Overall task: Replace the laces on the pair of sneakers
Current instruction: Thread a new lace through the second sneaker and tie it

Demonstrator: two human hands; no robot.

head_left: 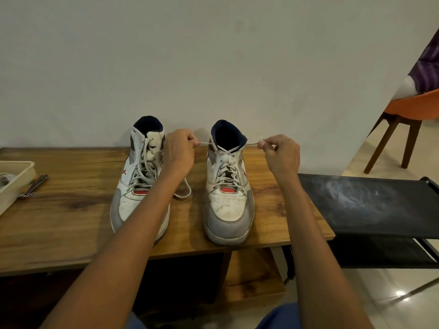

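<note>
Plain off-white wall [213, 55] fills the top half, matte w/ faint scuffs. Below it a wooden table [71, 210], warm brown plank top w/ dark grain and knots, lower shelf under it. To its right a black fabric rack [368, 205], flat, dusty w/ chalky smears, on a thin metal frame; pale glossy tile floor [392, 293] under it. Far right an orange chair [408, 108] w/ slanted wood legs, purple-and-white cloth on the seat. On the table, toes toward the camera, stand two white hi-top sneakers w/ grey toe caps, navy collars, red tongue patches, scuffed leather. Left sneaker [140, 176] is laced, w/ a loose lace loop [184, 191] lying on the wood beside it. Right sneaker [228, 186] sits well apart from it, laced to the top, its white lace [225, 150] crossing at the top eyelets and stretched taut out to both sides. Left hand [179, 150] hangs between the shoes, fingers curled, pinching the lace's left end at the fingertips. Right hand [282, 154] is just right of the collar, thumb and fingers curled tight, pinching the lace's right end; a bit of lace seems looped at the fingertips. At the left edge a cream plastic tray [16, 184], rectangular, holds coiled cord; beside it lies a small metal tool [34, 186], too blurred to ID.
</note>
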